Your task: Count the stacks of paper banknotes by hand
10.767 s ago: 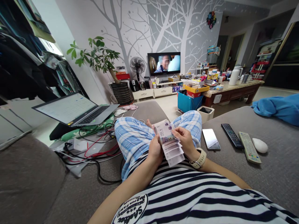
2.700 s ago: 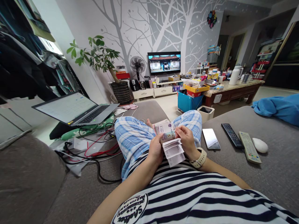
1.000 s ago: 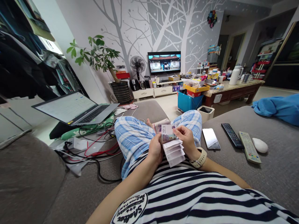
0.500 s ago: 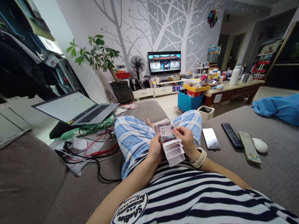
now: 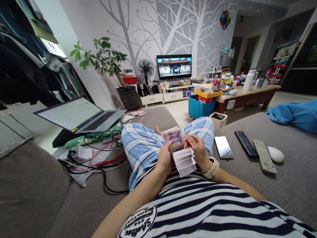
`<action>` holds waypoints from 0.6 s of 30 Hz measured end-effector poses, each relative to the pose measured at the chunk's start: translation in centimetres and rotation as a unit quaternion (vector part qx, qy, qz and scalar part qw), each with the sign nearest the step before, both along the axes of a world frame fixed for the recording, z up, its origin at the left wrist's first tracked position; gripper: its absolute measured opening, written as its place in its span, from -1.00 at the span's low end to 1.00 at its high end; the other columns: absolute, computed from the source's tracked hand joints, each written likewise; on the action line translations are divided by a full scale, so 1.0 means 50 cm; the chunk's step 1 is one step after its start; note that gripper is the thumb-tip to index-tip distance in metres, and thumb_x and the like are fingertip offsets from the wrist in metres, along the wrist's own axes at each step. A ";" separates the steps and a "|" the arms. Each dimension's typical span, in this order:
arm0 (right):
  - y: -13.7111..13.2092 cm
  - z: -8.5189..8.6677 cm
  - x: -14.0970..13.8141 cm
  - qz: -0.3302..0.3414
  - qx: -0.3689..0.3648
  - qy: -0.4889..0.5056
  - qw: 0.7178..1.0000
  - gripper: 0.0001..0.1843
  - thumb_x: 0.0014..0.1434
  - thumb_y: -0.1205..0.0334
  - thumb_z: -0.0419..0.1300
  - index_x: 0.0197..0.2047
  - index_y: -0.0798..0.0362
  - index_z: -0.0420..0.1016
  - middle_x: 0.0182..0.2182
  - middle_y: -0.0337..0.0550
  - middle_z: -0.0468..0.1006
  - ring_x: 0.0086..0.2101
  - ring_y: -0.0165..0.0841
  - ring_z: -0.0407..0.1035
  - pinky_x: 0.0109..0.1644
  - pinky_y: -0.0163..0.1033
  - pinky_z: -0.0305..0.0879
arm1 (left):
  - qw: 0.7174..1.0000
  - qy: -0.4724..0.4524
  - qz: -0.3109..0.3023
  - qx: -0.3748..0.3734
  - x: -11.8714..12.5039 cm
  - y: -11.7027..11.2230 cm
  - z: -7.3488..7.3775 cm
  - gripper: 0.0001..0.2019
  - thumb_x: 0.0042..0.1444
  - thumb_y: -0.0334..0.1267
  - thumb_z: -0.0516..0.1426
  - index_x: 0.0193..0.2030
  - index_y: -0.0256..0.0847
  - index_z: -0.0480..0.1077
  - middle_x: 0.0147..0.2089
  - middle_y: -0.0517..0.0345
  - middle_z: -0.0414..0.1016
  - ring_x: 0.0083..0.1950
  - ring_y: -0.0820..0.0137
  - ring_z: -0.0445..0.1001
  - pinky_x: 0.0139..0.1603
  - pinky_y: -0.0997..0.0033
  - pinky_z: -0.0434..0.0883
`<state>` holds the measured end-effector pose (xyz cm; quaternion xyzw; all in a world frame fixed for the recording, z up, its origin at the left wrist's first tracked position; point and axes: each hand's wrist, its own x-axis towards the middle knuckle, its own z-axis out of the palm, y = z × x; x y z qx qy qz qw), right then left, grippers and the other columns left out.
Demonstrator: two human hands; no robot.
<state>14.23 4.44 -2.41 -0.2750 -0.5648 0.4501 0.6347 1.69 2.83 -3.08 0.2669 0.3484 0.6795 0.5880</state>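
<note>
A wad of purple-grey banknotes (image 5: 175,136) is held over my lap by my left hand (image 5: 165,155), its thumb lying on the wad's left side. Several folded-down notes (image 5: 184,161) fan out below, their pale ends hanging toward my shirt. At the wad's right edge, my right hand (image 5: 197,147) has its thumb and fingertips pinched together on a note's edge, though the fingers partly hide the contact. A pale watch is on the right wrist.
On the sofa to the right lie a phone (image 5: 224,147), a black remote (image 5: 246,144), a beige remote (image 5: 264,156) and a white mouse (image 5: 275,154). An open laptop (image 5: 81,115) and tangled cables (image 5: 104,165) are on the left. A bin (image 5: 218,120) stands ahead.
The note that stood raised with its pale side showing has gone down, and a purple portrait face now shows on the wad. My right fingers moved slightly; my left hand stayed put.
</note>
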 end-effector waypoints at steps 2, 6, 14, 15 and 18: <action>0.005 -0.004 0.000 0.002 0.000 0.000 1.000 -0.58 0.22 -0.08 0.17 -0.53 0.02 0.37 -0.65 -0.30 0.33 -0.56 -0.41 0.19 -0.42 -0.26 0.14 | 1.000 0.002 0.003 0.006 -0.001 -0.002 0.000 -0.75 -0.05 -0.24 0.23 -0.23 -0.33 0.53 -0.23 -0.04 0.66 -0.16 0.16 0.62 -0.02 0.20 0.50; 0.014 -0.010 -0.002 -0.020 -0.024 0.002 0.999 -0.64 0.11 -0.04 0.29 -0.49 0.02 0.34 -0.60 -0.33 0.34 -0.54 -0.42 0.21 -0.42 -0.28 0.15 | 1.000 0.022 -0.019 0.001 -0.003 -0.010 0.007 -0.74 -0.06 -0.26 0.24 -0.20 -0.34 0.53 -0.25 -0.06 0.65 -0.18 0.14 0.63 -0.05 0.18 0.51; 0.020 -0.013 -0.003 -0.036 -0.028 -0.040 0.998 -0.66 0.09 -0.01 0.27 -0.50 0.04 0.33 -0.59 -0.35 0.28 -0.52 -0.43 0.14 -0.43 -0.29 0.10 | 0.999 0.035 -0.013 -0.002 0.003 -0.020 0.019 -0.70 -0.10 -0.36 0.23 -0.16 -0.35 0.53 -0.28 -0.02 0.66 -0.14 0.13 0.63 -0.04 0.21 0.52; 0.019 -0.013 -0.002 -0.037 -0.029 -0.043 0.998 -0.66 0.09 0.00 0.27 -0.51 0.04 0.32 -0.59 -0.35 0.28 -0.52 -0.43 0.13 -0.43 -0.29 0.09 | 0.999 0.032 -0.010 -0.003 0.003 -0.019 0.018 -0.71 -0.09 -0.36 0.23 -0.17 -0.35 0.53 -0.27 -0.02 0.66 -0.14 0.14 0.63 -0.03 0.21 0.52; 0.015 -0.010 -0.002 -0.032 -0.037 -0.042 0.998 -0.66 0.10 -0.01 0.25 -0.51 0.04 0.32 -0.59 -0.35 0.26 -0.53 -0.43 0.12 -0.43 -0.29 0.09 | 1.000 0.012 -0.016 -0.004 0.003 -0.012 0.015 -0.73 -0.04 -0.29 0.20 -0.17 -0.36 0.53 -0.25 -0.04 0.66 -0.14 0.15 0.63 -0.03 0.22 0.51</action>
